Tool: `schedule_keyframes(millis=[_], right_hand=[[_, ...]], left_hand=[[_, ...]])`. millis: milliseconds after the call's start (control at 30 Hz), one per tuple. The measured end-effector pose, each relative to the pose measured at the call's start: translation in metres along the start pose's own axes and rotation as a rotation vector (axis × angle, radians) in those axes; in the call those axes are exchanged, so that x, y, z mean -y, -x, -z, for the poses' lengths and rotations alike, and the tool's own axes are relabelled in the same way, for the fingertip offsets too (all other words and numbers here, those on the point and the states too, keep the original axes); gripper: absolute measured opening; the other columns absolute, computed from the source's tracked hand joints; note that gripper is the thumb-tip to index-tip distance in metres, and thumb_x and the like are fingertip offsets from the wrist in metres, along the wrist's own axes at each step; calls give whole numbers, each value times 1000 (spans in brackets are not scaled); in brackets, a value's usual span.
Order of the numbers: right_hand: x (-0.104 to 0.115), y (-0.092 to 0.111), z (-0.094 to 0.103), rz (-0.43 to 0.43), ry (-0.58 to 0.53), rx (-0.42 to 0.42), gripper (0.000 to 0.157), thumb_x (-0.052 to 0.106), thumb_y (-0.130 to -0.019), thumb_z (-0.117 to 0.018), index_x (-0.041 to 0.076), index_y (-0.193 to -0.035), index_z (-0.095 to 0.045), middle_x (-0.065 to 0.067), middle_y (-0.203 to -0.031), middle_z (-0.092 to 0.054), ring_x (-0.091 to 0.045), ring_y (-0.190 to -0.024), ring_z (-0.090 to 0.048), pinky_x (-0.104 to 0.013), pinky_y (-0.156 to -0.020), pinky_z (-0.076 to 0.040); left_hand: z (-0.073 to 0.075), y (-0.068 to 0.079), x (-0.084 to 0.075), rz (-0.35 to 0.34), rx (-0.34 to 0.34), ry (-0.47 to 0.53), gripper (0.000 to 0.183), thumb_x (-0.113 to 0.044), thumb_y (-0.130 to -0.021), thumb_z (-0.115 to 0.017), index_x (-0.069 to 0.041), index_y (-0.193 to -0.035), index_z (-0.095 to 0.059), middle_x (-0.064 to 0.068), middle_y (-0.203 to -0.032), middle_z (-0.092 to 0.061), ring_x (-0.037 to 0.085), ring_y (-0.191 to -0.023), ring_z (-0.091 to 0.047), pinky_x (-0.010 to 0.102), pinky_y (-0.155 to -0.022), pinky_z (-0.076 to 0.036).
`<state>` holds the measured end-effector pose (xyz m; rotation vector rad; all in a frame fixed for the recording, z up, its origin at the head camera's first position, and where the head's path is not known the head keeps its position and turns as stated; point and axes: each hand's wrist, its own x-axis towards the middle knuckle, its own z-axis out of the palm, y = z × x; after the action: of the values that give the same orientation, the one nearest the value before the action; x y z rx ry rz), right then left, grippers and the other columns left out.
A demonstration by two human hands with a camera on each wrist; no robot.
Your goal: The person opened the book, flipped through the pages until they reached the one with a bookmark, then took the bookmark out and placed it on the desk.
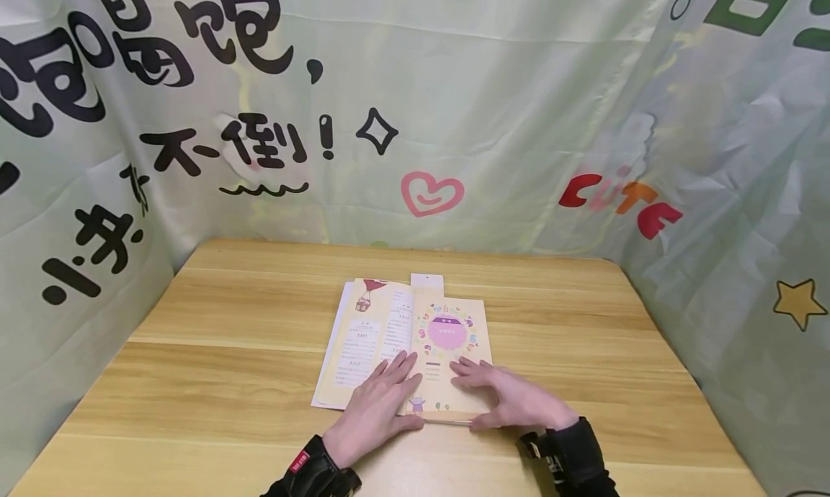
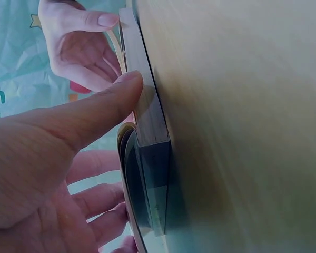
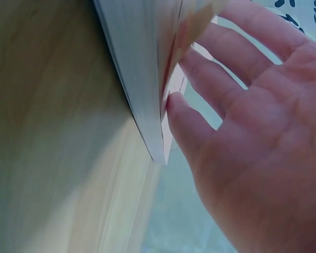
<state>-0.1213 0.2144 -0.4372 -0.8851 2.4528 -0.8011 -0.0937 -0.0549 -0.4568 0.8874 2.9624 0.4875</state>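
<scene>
An open book (image 1: 467, 324) lies on the table, printed with a pink circle on its right page and columns of text on its left page (image 1: 363, 338). My left hand (image 1: 379, 400) rests across the lower part of the book near the fold, fingers stretched out. In the left wrist view its thumb (image 2: 121, 95) lies against the lower edge of the page block (image 2: 150, 118). On the right page, my right hand (image 1: 519, 403) touches the paper with spread, slightly bent fingers. Its thumb is by the book's lower right corner. A page edge (image 3: 197, 26) lifts beside the right fingers (image 3: 200, 68).
The wooden table (image 1: 246, 324) has rounded far corners. A pale strip (image 1: 426, 282) sticks out past the book's top edge. Light printed cloth (image 1: 506, 122) hangs behind and at both sides of the table. Dark bands (image 1: 318, 468) wrap both wrists.
</scene>
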Motion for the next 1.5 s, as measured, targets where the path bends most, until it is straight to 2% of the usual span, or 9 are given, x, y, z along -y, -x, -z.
schedule_keyframes(millis=[267,500,800,900,1033,1133,1333,1500], right_hand=[[-3,6,7,12,-37,11,61,20,-83,-80,9,-139,-61,-8,-159,-45,-40,-151,-31,-67,-119,-26],[-6,11,14,54,-42,5,56,19,-84,-78,9,-137,-63,-14,-156,-47,-44,-147,-37,-65,-117,-31],[-7,13,17,70,-16,-10,46,7,-86,-71,9,-131,-67,-12,-149,-55,-43,-144,-41,-70,-117,-23],[-7,13,18,49,-16,-17,46,0,-86,-67,10,-130,-68,-12,-148,-56,-45,-144,-40,-71,-117,-21],[-7,13,18,20,-27,-33,50,-10,-84,-60,10,-129,-69,-12,-146,-58,-52,-144,-35,-75,-116,-19],[-8,13,18,18,-27,-49,53,-14,-83,-54,9,-127,-70,-12,-144,-60,-52,-144,-36,-74,-117,-18],[-8,12,18,34,-38,-88,55,-19,-82,-49,7,-126,-70,-13,-139,-64,-46,-142,-43,-69,-119,-15],[-8,11,18,76,-11,-172,55,-20,-80,-50,5,-125,-71,-18,-136,-65,-45,-137,-49,-65,-119,-16]], left_hand=[[1,-1,-3,15,6,25,65,-43,-82,-78,-8,-135,-64,14,-157,-46,31,-148,-42,49,-122,-37],[1,-1,-4,22,-1,44,64,-43,-83,-78,-7,-135,-64,14,-157,-46,32,-148,-41,50,-122,-36],[3,0,-4,21,3,64,64,-42,-83,-78,-7,-135,-64,15,-158,-45,32,-148,-41,50,-122,-36],[3,0,-4,19,1,63,64,-42,-83,-78,-7,-135,-64,15,-157,-45,32,-148,-41,50,-122,-36],[3,1,-4,18,0,67,64,-42,-83,-78,-7,-135,-64,15,-157,-45,32,-148,-41,50,-122,-36],[4,1,-5,20,5,68,65,-42,-82,-78,-7,-135,-63,15,-158,-45,32,-148,-41,50,-122,-35],[4,1,-6,29,12,52,67,-43,-81,-80,-7,-136,-63,14,-158,-44,31,-149,-40,50,-123,-35],[3,1,-8,39,11,44,68,-43,-81,-80,-8,-136,-62,14,-158,-44,31,-149,-39,51,-123,-34]])
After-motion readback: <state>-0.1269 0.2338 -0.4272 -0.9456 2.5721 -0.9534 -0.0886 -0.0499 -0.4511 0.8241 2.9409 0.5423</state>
